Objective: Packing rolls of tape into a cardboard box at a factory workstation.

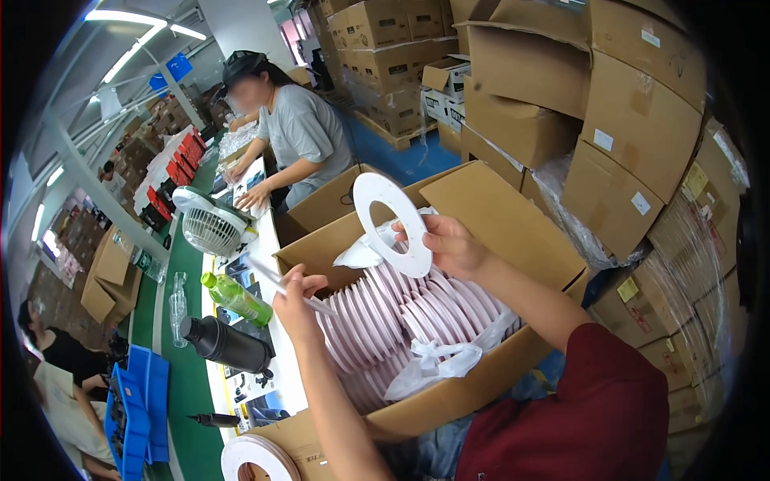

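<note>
My right hand (451, 244) grips a flat white ring (367, 210) by its right edge, fingers reaching through the hole, and holds it tilted above the open cardboard box (505, 212). On the left, my left hand (298, 303) pinches a thin white piece (265, 271), seen almost edge-on, probably another such ring. Below both hands, rows of pale rings (361, 321) stand on edge, packed tightly inside the box. Crumpled white plastic (441, 365) lies over their near side, and more white plastic sits at the far side, partly behind the raised ring.
Left of the box, a white bench carries a green bottle (238, 298), a black bottle (226, 345) and a white fan (210, 228). A stack of rings (234, 458) sits at the near left. A co-worker (303, 132) works farther along. Large cartons (634, 120) rise at right.
</note>
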The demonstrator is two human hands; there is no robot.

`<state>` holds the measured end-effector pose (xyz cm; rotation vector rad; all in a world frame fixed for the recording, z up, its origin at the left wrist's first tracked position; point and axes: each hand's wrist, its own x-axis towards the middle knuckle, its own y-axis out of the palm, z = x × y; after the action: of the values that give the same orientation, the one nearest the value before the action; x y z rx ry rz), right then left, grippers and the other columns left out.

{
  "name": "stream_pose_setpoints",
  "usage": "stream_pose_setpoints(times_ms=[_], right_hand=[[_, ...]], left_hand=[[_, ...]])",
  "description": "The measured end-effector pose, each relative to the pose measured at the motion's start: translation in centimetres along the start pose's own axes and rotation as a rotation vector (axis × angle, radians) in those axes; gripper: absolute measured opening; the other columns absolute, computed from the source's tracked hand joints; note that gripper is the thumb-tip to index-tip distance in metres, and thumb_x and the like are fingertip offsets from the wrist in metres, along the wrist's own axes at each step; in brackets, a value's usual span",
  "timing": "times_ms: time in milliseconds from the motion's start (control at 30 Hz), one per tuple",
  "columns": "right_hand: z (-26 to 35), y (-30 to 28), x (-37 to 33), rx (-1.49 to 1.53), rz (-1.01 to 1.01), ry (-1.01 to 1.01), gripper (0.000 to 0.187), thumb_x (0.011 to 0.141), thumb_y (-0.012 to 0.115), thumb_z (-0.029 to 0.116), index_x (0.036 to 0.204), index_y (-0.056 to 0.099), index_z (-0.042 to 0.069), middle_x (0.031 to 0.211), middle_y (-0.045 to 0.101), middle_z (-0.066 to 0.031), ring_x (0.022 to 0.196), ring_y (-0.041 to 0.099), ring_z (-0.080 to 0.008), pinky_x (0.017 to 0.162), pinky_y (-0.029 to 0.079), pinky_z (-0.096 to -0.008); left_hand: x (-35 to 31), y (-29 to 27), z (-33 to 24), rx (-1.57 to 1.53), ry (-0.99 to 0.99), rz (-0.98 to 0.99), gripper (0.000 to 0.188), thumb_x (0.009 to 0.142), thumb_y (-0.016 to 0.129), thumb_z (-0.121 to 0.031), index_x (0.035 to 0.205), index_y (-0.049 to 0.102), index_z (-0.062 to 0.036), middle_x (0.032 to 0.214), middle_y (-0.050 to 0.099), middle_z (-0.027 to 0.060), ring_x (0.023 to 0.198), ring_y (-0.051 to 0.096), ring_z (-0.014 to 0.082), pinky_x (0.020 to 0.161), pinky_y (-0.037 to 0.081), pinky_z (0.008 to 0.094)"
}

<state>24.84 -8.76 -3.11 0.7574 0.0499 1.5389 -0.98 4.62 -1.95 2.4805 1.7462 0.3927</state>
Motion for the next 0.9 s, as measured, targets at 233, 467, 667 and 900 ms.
stream_pose_setpoints(times_ms=[233, 467, 667, 900], right_hand=[[0.1, 0.1, 0.0, -0.112, 0.115, -0.060, 0.059, 0.086, 0.075, 0.018, 0.135, 0.050, -0.002, 0.132, 0.058, -0.0101, 0.126, 0.052, -0.0194, 0.109, 0.038, -0.0339], [0.6, 0.8, -0.3, -0.162, 0.091, -0.014, 0.068, 0.081, 0.081, 0.027, 0.135, 0.052, -0.004, 0.131, 0.059, -0.0099, 0.123, 0.053, -0.0177, 0.108, 0.037, -0.0327], [0.5, 1.2, -0.1, -0.195, 0.108, -0.014, 0.067, 0.080, 0.082, 0.027, 0.134, 0.054, -0.002, 0.129, 0.060, -0.0072, 0.119, 0.054, -0.0144, 0.106, 0.038, -0.0308], [0.7, 1.4, -0.2, -0.200, 0.111, -0.041, 0.065, 0.080, 0.083, 0.026, 0.132, 0.055, -0.002, 0.127, 0.061, -0.0074, 0.119, 0.055, -0.0148, 0.105, 0.040, -0.0305]], left_hand=[[-1.2, 2.1, -0.5, -0.253, 0.253, 0.154, 0.049, 0.087, 0.062, -0.019, 0.128, 0.051, 0.0053, 0.088, 0.067, 0.0124, 0.086, 0.064, 0.0192, 0.085, 0.048, 0.0331], [-2.1, 2.7, -1.2, -0.153, 0.174, 0.245, 0.063, 0.083, 0.068, -0.039, 0.124, 0.054, 0.0072, 0.086, 0.065, 0.0123, 0.090, 0.061, 0.0208, 0.083, 0.047, 0.0336], [-1.8, 1.7, -1.9, 0.026, 0.099, 0.209, 0.064, 0.087, 0.065, -0.042, 0.125, 0.053, 0.0078, 0.095, 0.066, 0.0145, 0.097, 0.061, 0.0239, 0.087, 0.047, 0.0333], [-2.3, 2.3, -2.3, -0.370, 0.313, 0.357, 0.071, 0.089, 0.064, -0.036, 0.136, 0.040, 0.0123, 0.099, 0.065, 0.0162, 0.099, 0.063, 0.0279, 0.093, 0.048, 0.0400]])
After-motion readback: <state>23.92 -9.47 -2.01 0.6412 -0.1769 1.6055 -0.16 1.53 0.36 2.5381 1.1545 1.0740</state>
